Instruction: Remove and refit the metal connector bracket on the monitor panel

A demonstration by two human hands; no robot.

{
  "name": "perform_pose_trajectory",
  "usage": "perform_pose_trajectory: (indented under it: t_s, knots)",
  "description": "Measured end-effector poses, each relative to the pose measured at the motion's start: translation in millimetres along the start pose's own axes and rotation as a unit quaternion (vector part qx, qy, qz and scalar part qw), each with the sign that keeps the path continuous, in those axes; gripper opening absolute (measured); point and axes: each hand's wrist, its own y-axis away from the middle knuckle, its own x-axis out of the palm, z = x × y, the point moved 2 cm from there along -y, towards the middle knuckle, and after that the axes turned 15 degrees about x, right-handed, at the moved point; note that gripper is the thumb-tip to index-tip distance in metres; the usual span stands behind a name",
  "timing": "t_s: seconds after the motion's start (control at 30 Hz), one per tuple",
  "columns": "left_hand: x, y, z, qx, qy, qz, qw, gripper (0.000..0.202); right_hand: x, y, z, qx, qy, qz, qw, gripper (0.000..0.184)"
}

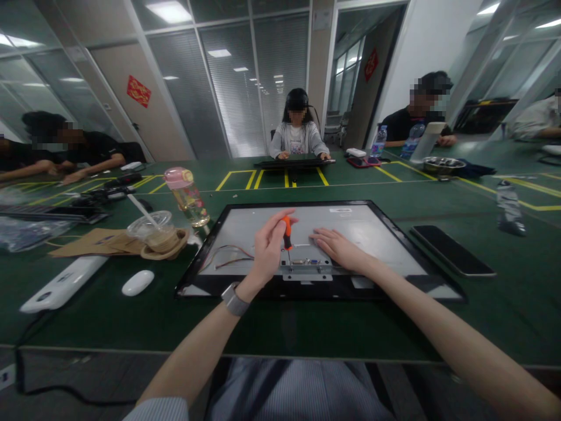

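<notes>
A monitor panel (385, 234) lies face down on the green table in front of me, its grey metal back up. My left hand (267, 248) is closed around an orange-handled screwdriver (287, 231), held upright with its tip on the small metal connector plate (307, 268) near the panel's front edge. My right hand (339, 248) lies flat on the panel just right of the screwdriver, fingers stretched out. Thin coloured wires (228, 257) run over the panel's left part.
On the left lie a white mouse (137, 282), a white power strip (63, 283), a plastic cup with a straw (153, 228) and a pink-lidded bottle (188, 196). A black phone (451, 250) lies to the right. Several other people sit around the table.
</notes>
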Motion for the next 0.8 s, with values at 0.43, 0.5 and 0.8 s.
perform_pose_trajectory:
  t_s: [0.43,0.5,0.8]
  knots:
    - [-0.8,-0.2,3.5,-0.012,0.059,0.003,0.998,0.027,0.9,-0.7,0.0,0.007,0.0,0.007,1.0,0.058]
    - [-0.5,-1.4,2.3,0.003,0.034,0.008,0.999,0.021,2.6,-1.5,-1.3,0.007,0.001,0.003,1.0,0.058]
    - [-2.6,-2.0,0.0,0.044,-0.024,0.023,0.998,0.028,2.3,-2.0,-1.7,-0.003,0.007,0.004,1.0,0.059]
